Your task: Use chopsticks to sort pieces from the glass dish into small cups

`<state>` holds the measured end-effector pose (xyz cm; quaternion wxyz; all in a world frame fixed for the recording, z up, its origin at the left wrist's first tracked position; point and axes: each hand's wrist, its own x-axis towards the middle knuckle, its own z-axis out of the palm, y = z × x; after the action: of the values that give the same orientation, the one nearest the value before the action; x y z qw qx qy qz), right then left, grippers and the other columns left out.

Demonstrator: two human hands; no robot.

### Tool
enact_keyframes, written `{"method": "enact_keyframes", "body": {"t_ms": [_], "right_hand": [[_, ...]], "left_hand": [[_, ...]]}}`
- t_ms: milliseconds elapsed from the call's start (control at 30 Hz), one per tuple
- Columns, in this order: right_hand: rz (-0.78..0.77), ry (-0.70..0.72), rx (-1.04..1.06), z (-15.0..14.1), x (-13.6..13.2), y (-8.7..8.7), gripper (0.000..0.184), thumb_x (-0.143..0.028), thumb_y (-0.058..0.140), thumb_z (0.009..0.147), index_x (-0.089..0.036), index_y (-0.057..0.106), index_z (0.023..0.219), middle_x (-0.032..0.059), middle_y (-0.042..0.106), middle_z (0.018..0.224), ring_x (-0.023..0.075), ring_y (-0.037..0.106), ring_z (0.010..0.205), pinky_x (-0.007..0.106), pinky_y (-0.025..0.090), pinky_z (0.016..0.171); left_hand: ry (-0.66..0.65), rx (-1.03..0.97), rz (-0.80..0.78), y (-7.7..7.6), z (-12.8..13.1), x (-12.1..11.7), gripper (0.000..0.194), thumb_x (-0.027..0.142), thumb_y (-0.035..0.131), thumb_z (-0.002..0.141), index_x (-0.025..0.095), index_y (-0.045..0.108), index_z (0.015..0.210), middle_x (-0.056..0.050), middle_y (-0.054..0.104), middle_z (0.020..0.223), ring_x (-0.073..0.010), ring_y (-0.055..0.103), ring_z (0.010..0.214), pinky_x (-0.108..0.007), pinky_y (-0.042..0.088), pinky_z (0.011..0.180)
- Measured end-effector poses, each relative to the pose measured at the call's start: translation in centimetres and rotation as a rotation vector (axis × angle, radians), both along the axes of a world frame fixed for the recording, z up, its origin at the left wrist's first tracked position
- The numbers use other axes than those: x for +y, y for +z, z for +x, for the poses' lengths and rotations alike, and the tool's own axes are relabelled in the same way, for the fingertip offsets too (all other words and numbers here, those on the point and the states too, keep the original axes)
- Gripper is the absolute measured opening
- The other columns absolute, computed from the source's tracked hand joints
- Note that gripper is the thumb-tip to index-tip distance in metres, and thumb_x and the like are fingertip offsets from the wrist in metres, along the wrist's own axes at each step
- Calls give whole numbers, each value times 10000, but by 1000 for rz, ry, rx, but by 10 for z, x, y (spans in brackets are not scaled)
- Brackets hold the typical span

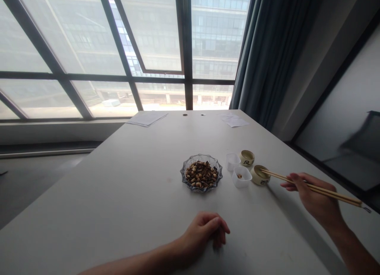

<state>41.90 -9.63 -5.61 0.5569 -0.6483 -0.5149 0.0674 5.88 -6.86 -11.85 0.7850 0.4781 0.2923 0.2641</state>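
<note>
Nearest to us, our left forearm (133,263) is reaching in from the bottom edge, and our left hand (204,231) is curling loosely over the white table (118,196), holding nothing. Well apart from it, off to the right, our right hand (314,198) is gripping a pair of bamboo chopsticks (332,192), which are slanting up and to the left. Their tips are ending at the rim of a small cream ceramic cup (260,175) marked with dark lettering, though we cannot tell whether they are touching it. Just beside that cup, a small square plastic cup (242,177) is holding a few tan bits. To its left, a scalloped glass dish (218,183) is carrying a heap of striped sunflower seeds and pale nuts (202,174). Slightly farther on, a second square plastic cup (232,162) and a second ceramic cup (247,158) are standing side by side. At the far end of the table, a stack of papers (147,118) is lying on the left and a looser sheet (234,120) on the right. Beyond them, a large window (154,41) is showing a glass-fronted building (218,29), with a dark curtain (261,57) hanging at its right side.
</note>
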Motion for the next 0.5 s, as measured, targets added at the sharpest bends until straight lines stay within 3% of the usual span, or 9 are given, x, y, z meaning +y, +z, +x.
{"method": "enact_keyframes", "body": {"t_ms": [500], "right_hand": [[-35,9,-29,-1,-2,2,335,-539,756,923,-207,763,877,60,793,736,235,783,645,304,646,633]], "left_hand": [[-9,-12,13,-4,1,2,522,623,740,847,104,745,796,-27,638,609,-126,539,526,-242,417,567]]}}
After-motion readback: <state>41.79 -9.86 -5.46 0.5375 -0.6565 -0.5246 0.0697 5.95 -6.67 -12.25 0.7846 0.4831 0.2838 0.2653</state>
